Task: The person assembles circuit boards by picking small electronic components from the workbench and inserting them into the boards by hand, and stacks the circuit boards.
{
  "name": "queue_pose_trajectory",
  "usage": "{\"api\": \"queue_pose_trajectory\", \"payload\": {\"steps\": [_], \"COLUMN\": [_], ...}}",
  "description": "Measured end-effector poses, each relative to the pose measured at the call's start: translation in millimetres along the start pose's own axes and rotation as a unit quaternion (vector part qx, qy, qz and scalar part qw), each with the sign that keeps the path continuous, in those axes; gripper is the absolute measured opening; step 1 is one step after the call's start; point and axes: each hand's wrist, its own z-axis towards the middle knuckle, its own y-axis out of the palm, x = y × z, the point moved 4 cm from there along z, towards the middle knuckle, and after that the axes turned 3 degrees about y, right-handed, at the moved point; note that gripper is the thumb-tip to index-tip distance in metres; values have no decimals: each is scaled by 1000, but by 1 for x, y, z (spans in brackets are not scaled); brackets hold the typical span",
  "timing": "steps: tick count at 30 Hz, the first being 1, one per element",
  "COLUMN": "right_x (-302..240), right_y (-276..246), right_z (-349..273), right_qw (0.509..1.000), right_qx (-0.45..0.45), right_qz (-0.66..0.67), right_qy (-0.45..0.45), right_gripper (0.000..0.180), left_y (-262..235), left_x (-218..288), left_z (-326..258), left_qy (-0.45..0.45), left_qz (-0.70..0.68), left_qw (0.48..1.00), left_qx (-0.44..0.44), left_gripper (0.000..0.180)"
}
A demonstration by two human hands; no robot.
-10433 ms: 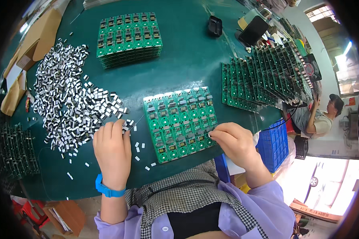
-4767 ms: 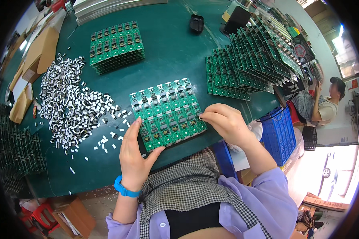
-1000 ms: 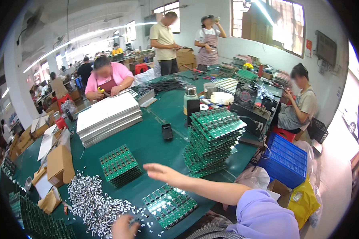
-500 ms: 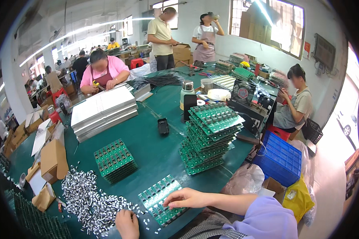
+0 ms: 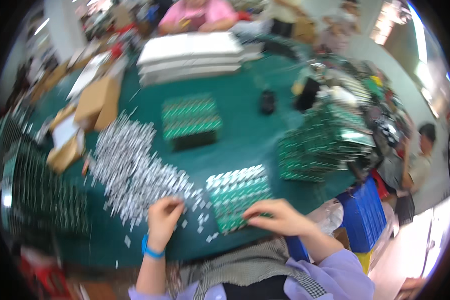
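Observation:
A green circuit board panel [image 5: 239, 192] with rows of small pale parts lies flat in front of me. My right hand [image 5: 277, 216] is over its lower right part, fingers bent and drawn together. Whatever is between those fingertips is too blurred to make out. Left of the panel spreads a heap of small silvery metal parts [image 5: 130, 165], with loose ones scattered toward the panel. At the heap's near right edge is my left hand [image 5: 165, 217], a blue band on its wrist. Its fingers are curled together, and their tips are smeared, so any part in them cannot be seen.
A neat stack of green boards [image 5: 192, 117] stands beyond the panel, and a taller, uneven stack [image 5: 325, 145] is at the right. Upright boards [image 5: 45, 190] line the left. Cardboard [image 5: 97, 102], white stacked sheets [image 5: 190, 52] and a blue crate [image 5: 362, 215] surround the work area. Co-workers are around the table.
The view has swung down and leftward, blurring the picture. My left forearm and its blue band have come into sight. My right hand is still over the panel.

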Motion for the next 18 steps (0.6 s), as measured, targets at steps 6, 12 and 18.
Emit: {"api": "queue_pose_trajectory", "payload": {"steps": [6,12,18], "right_x": [4,-6,-27], "right_y": [8,26,50], "right_z": [-2,4,11], "right_qw": [997,999,994], "right_qx": [16,22,17], "right_qz": [69,41,2], "right_qy": [39,2,-111], "right_gripper": [20,20,24], "left_y": [5,6,5], "left_x": [-4,-5,23], "left_z": [-2,-21,-60], "left_qy": [-97,-84,-66], "left_qz": [-155,-222,53], "left_qw": [982,971,983], "left_qx": [-47,-40,-163], "left_gripper": [14,12,11]}}
